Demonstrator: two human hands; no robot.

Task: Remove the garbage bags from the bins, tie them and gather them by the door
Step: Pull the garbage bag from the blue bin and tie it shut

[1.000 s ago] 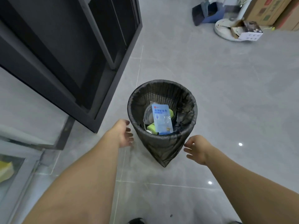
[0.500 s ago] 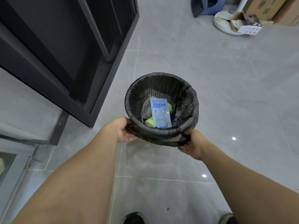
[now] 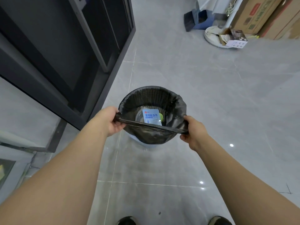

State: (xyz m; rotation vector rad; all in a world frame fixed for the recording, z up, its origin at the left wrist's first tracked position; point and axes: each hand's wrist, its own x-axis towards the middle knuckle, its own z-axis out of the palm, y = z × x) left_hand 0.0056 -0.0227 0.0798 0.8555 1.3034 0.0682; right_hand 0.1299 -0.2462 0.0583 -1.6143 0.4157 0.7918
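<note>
We grip the black garbage bag (image 3: 155, 135) at its near rim: our left hand (image 3: 112, 121) curls around the edge on one side, our right hand (image 3: 192, 130) pinches it opposite. The rim stretches taut between our fingers. Beyond them, the bag's far rim covers the bin (image 3: 139, 142); a blue snack packet (image 3: 151, 118) lies inside.

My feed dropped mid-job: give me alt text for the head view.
Both hands, left hand and right hand, grip the near rim of a black garbage bag, pulling it taut above a pale blue bin on grey floor tiles. A blue packet lies inside.
</note>
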